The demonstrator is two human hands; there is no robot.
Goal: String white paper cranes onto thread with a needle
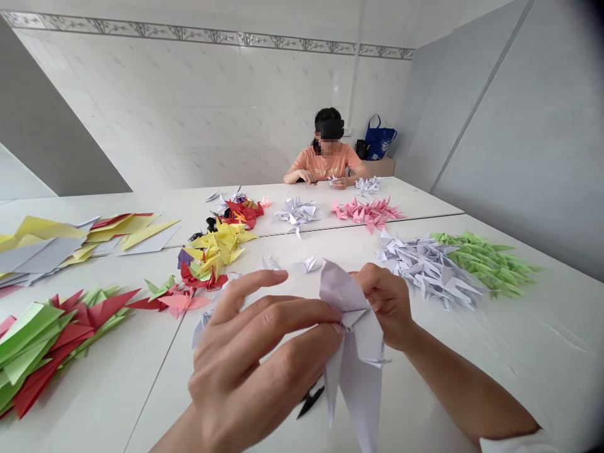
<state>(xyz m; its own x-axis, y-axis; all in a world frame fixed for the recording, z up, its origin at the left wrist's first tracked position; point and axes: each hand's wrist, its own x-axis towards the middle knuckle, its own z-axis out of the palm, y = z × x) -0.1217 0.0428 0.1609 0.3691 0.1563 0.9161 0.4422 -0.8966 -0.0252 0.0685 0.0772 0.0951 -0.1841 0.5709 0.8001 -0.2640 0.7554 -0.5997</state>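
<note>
A white origami crane [361, 371], partly folded and with its long points hanging down, is held up close in front of me. My left hand [264, 352] pinches its middle between thumb and fingers, while the index finger stretches out above. On the crane's far right side, my right hand [387, 305] has its fingers curled closed against the paper; the fingertips are partly hidden behind it. Below the crane, a small black pointed object [311, 401] lies on the table, mostly covered by my left hand.
White cranes [427, 267] and green cranes [493, 261] are heaped at right. Pink cranes [365, 212], white cranes [298, 212] and yellow cranes [219, 245] lie farther back. Folded green and red papers [61, 340] are piled at left. A co-worker [328, 157] sits across the table [533, 358].
</note>
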